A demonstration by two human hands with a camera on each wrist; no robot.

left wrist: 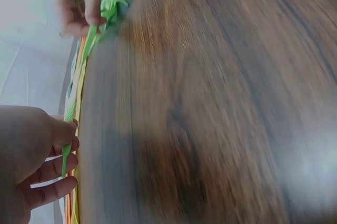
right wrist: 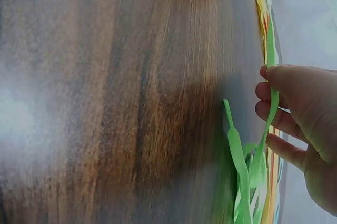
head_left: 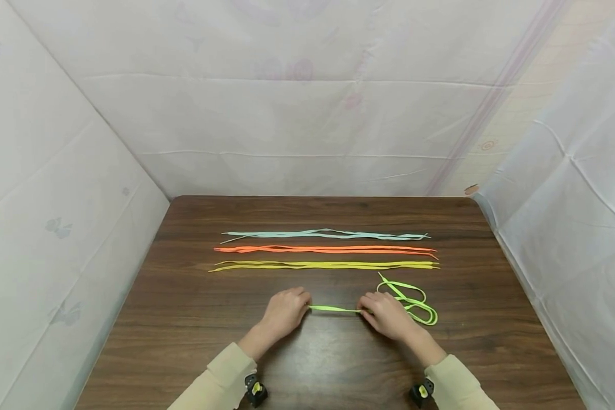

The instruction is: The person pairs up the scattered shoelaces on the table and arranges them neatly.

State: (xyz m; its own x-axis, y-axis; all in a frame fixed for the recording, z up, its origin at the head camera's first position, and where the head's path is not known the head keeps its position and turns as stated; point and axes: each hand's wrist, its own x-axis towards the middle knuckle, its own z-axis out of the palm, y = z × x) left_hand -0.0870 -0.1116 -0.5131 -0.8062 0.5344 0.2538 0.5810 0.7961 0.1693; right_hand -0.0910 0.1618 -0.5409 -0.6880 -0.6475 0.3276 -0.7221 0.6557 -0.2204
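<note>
A neon green shoelace (head_left: pixel 333 308) runs taut between my two hands, above the front half of the table. My left hand (head_left: pixel 285 310) pinches it near one end; in the left wrist view its short tip (left wrist: pixel 64 163) hangs past the thumb and forefinger. Farther along, my right hand (head_left: pixel 385 313) pinches the same lace between thumb and fingers, as the right wrist view shows (right wrist: pixel 310 113). The rest of the green lace lies in loose loops (head_left: pixel 430 313) on the table beside and beyond the right hand, its other end pointing away.
Beyond the hands, yellow laces (head_left: pixel 323 265), orange laces (head_left: pixel 323 249) and pale blue laces (head_left: pixel 307 234) lie in straight parallel rows across the dark wooden table (head_left: pixel 184 296). White sheets (head_left: pixel 297 125) hang behind the table and at both sides.
</note>
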